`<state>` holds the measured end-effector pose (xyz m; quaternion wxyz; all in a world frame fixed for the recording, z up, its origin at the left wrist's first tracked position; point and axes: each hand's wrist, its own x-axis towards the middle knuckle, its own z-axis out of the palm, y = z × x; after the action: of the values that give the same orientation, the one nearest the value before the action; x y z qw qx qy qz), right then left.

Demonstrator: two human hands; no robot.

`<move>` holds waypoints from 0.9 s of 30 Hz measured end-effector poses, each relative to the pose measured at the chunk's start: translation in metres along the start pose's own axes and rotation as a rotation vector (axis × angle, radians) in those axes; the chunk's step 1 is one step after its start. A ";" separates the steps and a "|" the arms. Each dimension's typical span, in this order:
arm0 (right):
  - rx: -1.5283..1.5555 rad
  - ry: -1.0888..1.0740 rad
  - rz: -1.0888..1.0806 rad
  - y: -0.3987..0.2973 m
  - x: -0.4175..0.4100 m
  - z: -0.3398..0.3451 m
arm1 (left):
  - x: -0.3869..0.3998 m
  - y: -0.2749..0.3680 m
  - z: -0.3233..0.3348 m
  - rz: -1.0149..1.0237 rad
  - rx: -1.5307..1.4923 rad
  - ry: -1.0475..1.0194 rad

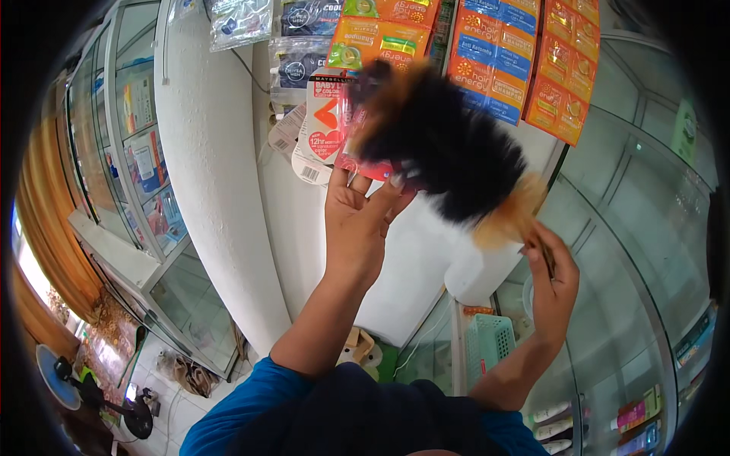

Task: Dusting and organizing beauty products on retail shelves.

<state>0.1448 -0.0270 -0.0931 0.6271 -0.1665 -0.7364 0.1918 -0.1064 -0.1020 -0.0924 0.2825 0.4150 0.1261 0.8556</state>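
A feather duster (456, 142) with black and tan plumes is raised in front of me, its plumes blurred. My right hand (552, 268) grips its handle just below the tan end. My left hand (365, 211) holds the bottom of a pink cosmetic blister pack (368, 165), and the plumes overlap the upper part of that pack. Beside it hangs a white Maybelline lip balm card (323, 128) with a red heart. Strips of orange Hair Energy shampoo sachets (379, 34) hang above, partly hidden by the duster.
More sachet strips (493, 54) hang at upper right, with Nivea Men packets (296, 71) at upper left. Glass display cabinets stand on both sides, one left (134, 142), one right (616, 239). A mint plastic basket (490, 342) sits below my right hand. A fan (60, 376) stands at lower left.
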 end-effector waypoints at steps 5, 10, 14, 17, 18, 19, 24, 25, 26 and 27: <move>0.047 0.012 -0.039 0.002 0.006 -0.003 | 0.000 0.000 -0.003 -0.022 0.003 0.045; 0.003 -0.126 0.030 -0.005 0.009 0.000 | 0.000 0.002 -0.011 0.004 -0.004 0.003; -0.004 -0.406 -0.069 -0.005 0.002 -0.024 | 0.001 -0.024 -0.033 0.353 0.429 0.058; -0.062 -0.213 -0.094 -0.005 0.002 -0.022 | -0.001 -0.006 -0.017 0.032 -0.014 0.017; -0.062 -0.214 -0.091 -0.005 0.005 -0.018 | 0.004 -0.004 -0.013 0.043 -0.031 0.006; -0.053 -0.115 -0.071 -0.003 0.009 -0.014 | 0.002 0.004 -0.005 0.010 -0.011 0.030; -0.042 -0.248 0.027 0.005 0.011 -0.042 | 0.000 0.004 -0.007 0.055 -0.060 -0.005; -0.034 -0.290 0.050 0.009 0.007 -0.056 | 0.001 -0.003 -0.008 0.046 -0.068 -0.008; -0.025 -0.332 0.075 0.012 0.005 -0.064 | 0.003 -0.010 -0.009 0.051 -0.092 -0.015; -0.023 -0.333 0.074 0.011 0.004 -0.063 | 0.002 -0.007 -0.008 0.066 -0.107 -0.019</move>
<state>0.2063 -0.0104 -0.0862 0.4871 -0.1665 -0.8255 0.2313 -0.1111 -0.0945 -0.0992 0.2769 0.4113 0.0636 0.8661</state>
